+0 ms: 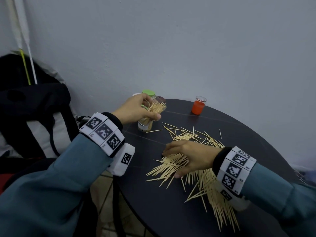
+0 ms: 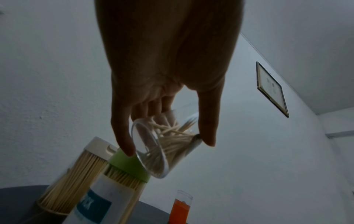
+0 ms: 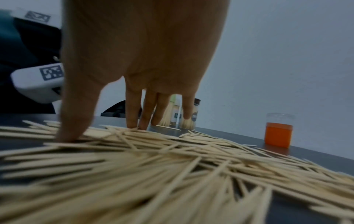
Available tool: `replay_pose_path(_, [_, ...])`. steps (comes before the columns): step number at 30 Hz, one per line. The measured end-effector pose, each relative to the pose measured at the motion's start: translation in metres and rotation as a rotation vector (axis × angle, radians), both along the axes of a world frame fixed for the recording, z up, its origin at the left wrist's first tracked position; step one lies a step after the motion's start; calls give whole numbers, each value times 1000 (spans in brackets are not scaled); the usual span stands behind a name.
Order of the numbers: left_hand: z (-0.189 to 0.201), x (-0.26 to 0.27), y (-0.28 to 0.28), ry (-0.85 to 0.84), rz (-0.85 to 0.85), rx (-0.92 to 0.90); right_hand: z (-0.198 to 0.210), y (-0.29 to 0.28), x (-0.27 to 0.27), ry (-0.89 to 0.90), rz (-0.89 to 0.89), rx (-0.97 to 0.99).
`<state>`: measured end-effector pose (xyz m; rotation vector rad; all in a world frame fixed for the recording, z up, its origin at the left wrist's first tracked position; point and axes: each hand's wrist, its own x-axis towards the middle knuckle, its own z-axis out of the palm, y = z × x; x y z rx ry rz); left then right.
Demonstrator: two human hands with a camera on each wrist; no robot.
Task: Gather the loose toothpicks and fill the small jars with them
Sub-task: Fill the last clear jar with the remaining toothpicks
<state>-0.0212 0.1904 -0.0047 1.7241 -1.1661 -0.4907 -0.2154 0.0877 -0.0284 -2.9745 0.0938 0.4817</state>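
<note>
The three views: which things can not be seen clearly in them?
- Head view: the clear jar is half hidden by the left hand that grips it; its fill level is unclear.
- Head view: the white-capped jar is almost fully covered by that hand.
- Left wrist view: the label on the green-capped jar is cut off.
- Right wrist view: the near toothpicks are blurred; the right hand hides the far jars.

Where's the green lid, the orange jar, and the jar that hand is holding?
green lid [image 2: 128,165], left wrist view, its side wall.
orange jar [image 1: 198,107], head view, its orange body.
held jar [image 2: 153,153], left wrist view, its clear bottom.
</note>
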Motion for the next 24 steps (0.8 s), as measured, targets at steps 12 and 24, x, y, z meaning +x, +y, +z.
replay_pose_path(12, [-1,-8,-8,-2,-29,4,2,-4,-4,4,-30,-65])
replay_pose_path(24, [-2,-14,-12,-25,-34,37,-7,-9,-9,90,-211,-143])
